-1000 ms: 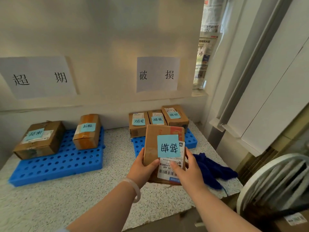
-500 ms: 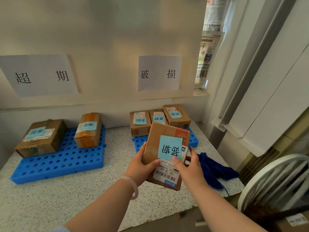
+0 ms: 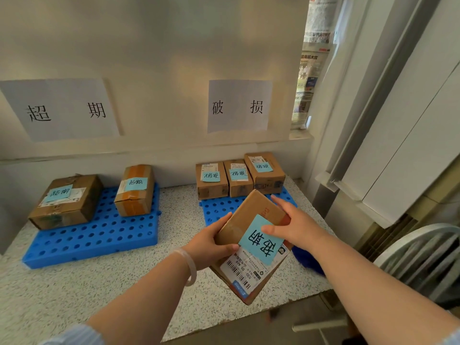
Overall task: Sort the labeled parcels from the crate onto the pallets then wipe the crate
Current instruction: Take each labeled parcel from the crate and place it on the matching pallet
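Parcel (image 3: 251, 212), brown cardboard, is held in the air by both hands over the front of the speckled counter (image 3: 74, 295), just in front of the right pallet (image 3: 219, 207). It is turned at an angle, with its near corner past the counter's front edge. A blue note (image 3: 261, 241) with handwriting and a white shipping label (image 3: 245, 267) are on its top face.

Left hand (image 3: 211, 245) grips the parcel's left edge, thumb on top and fingers curled underneath. A pale bracelet (image 3: 190, 266) is on that wrist. Right hand (image 3: 296, 225) holds the far right side, thumb pressed on the blue note and fingers wrapped over the edge.

Right pallet is blue and perforated, with three noted boxes (image 3: 238, 178) in a row at the back, touching side by side. Left pallet (image 3: 94, 242), well apart from it, carries two noted boxes (image 3: 66, 200), set apart from each other.

Two paper signs are on the wall, the left sign (image 3: 62, 109) above the left pallet and the right sign (image 3: 239, 105) above the right pallet. A blue cloth (image 3: 306, 260) lies on the counter, partly hidden under the right forearm. A white fan (image 3: 423, 257) is at the far right.
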`<state>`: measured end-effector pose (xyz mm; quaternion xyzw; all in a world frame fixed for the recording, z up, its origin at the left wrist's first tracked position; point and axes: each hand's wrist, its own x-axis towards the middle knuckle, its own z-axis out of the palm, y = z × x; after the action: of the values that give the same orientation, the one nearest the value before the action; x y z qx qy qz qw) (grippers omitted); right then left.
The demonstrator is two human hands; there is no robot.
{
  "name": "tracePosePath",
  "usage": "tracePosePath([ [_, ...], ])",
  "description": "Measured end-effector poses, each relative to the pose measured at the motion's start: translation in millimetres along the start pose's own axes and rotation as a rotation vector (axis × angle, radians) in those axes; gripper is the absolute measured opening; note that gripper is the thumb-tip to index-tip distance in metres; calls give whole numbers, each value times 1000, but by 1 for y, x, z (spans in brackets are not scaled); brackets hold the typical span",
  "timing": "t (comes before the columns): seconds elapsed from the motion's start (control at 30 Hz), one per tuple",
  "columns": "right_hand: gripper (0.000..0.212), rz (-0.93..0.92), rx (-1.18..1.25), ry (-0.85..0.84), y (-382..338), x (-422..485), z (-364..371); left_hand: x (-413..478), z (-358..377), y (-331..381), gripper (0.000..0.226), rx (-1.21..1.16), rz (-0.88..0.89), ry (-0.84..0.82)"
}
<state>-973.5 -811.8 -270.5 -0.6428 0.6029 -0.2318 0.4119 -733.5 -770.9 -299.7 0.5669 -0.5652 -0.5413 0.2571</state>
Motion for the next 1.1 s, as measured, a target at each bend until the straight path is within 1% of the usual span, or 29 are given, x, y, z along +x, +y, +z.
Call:
tracePosePath([
  [0.03,83,13,-2,-9,0,0,2,0,-1,1,83,16,1,-1],
  [0.1,70,10,10,32,1,-2,7,-1,-6,2,80,34,0,31],
  [0.23,52,2,116,131,5,-9,16,-5,-10,3,76,-29,53,185],
  [0.33,34,54,250,224,11,-10,22,-6,-8,2,89,-161,149,402],
  [0.4,26,99,365,281,16,-11,25,-8,-4,0,96,-237,161,477],
  [0.47,27,152,443,292,20,-13,29,-13,7,0,95,-274,136,447],
  [0.57,36,222,491,283,26,-13,39,-16,16,-3,93,-289,121,427],
  [0.63,36,234,508,299,27,-14,43,-13,12,-2,88,-245,131,456],
  [0.7,37,220,505,299,27,-16,46,-10,7,1,85,-140,119,482],
  [0.8,37,195,528,299,25,-19,49,-6,3,4,95,-79,115,479],
  [0.87,36,199,550,306,22,-22,50,-4,2,4,107,-71,112,449],
  [0.93,37,198,541,298,20,-25,50,-3,0,2,119,-113,88,407],
  [0.97,39,203,535,287,18,-27,50,-2,-1,0,119,-134,75,384],
  [1.0,42,207,519,276,18,-27,49,-3,-1,-1,114,-144,72,365],
  [1.1,52,187,422,259,17,-29,46,-5,0,0,92,-126,97,340],
])
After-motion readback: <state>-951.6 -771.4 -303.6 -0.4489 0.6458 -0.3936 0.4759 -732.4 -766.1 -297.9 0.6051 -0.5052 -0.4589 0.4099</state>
